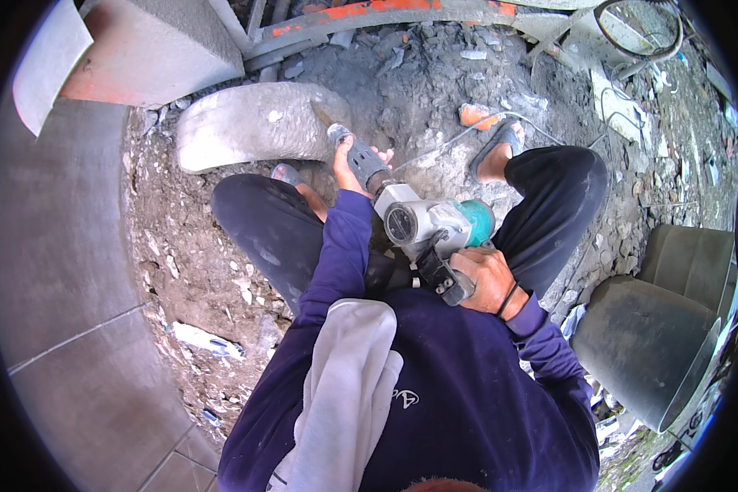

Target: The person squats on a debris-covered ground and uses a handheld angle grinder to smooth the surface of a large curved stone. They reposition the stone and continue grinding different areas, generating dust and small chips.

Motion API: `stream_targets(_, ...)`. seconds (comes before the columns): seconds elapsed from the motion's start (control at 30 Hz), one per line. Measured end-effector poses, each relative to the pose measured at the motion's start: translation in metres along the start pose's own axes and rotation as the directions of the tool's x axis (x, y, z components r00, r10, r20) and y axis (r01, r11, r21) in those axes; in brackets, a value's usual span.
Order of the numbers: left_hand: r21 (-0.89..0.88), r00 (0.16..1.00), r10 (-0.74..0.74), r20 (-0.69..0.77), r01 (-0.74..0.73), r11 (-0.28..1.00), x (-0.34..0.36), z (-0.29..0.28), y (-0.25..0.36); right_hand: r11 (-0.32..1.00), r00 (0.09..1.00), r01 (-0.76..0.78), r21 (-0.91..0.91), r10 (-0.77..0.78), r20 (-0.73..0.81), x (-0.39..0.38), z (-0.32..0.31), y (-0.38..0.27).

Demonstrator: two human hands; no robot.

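A grey and teal demolition hammer (447, 221) lies slantwise between my bent knees, its front end toward the far left. My left hand (346, 170) is wrapped round its dusty grey front barrel, with some fingers showing on the far side. At the rear, my right hand (485, 279) grips the black handle; whether a finger presses the trigger is hidden. The chisel bit (323, 113) points at the right end of a pale, rounded stone block (246, 127). Its tip appears to meet the block's surface.
Rubble and dirt surround my sandalled feet. A thin cable (447, 146) runs across the ground past an orange piece (477, 116). Dark buckets (648, 344) stand at the right, grey paving (74, 271) at the left. A concrete block (152, 53) and an orange-marked metal frame (369, 11) lie beyond.
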State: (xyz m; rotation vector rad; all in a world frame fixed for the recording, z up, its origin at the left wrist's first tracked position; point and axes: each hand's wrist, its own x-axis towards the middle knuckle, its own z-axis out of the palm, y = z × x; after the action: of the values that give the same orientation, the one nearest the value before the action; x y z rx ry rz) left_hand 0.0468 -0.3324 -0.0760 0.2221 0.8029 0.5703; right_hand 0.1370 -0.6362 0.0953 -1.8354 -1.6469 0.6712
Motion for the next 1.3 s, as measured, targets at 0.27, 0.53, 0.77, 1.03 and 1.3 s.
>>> stream_targets(0.27,0.031,0.994,-0.035,0.099,0.032,0.999,0.002,-0.007,0.003,0.998,0.996,-0.050,-0.049,0.053,0.066,0.002,0.004,0.000)
stream_targets(0.53,0.064,0.997,-0.080,0.023,0.078,0.995,0.005,0.002,0.010,0.996,0.997,-0.043,-0.078,0.048,0.057,-0.001,0.015,-0.005)
stream_targets(0.77,0.015,0.995,-0.079,0.059,0.079,0.997,0.029,-0.003,0.011,0.989,0.995,-0.066,-0.136,0.076,0.069,0.018,0.018,0.000)
stream_targets(1.03,-0.071,0.997,-0.041,0.064,0.046,0.996,0.055,-0.003,0.006,0.987,0.994,-0.104,-0.126,0.107,0.015,0.022,0.029,0.007)
stream_targets(1.3,0.060,0.998,-0.033,-0.051,0.036,0.998,0.030,0.030,-0.036,0.972,0.964,-0.201,0.123,0.219,-0.152,0.006,-0.002,0.010)
